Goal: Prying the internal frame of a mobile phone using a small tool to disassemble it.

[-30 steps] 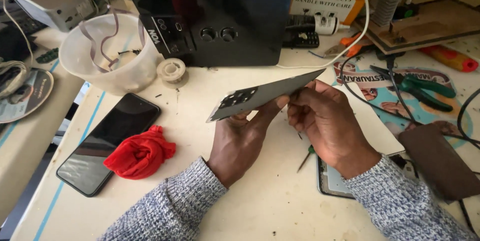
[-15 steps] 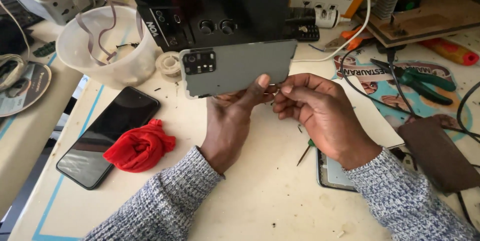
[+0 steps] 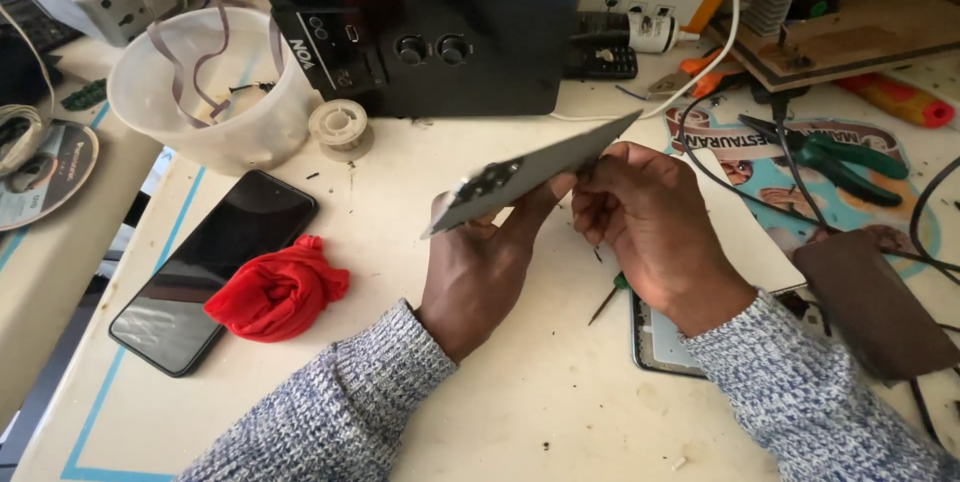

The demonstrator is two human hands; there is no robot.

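My left hand [image 3: 485, 267] holds a dark grey phone back cover [image 3: 530, 172] from below, tilted nearly edge-on above the white table [image 3: 480, 412], its camera cut-out towards the left end. My right hand [image 3: 650, 227] pinches the cover's right part with thumb and fingertips. Both arms wear grey knitted sleeves. A small green-handled screwdriver [image 3: 607, 297] lies on the table just under my right hand.
A black phone [image 3: 215, 272] and a red cloth [image 3: 275, 292] lie at the left. Behind stand a white plastic tub [image 3: 205, 92], a tape roll [image 3: 340, 127] and a black machine [image 3: 420, 22]. Green pliers [image 3: 835, 157], cables, a brown pad [image 3: 875, 307] and a phone frame [image 3: 655, 337] fill the right.
Half a second ago the cover faced me flat with its camera block showing; it has now tipped back to edge-on, as it was a second ago. Both hands stayed in place.
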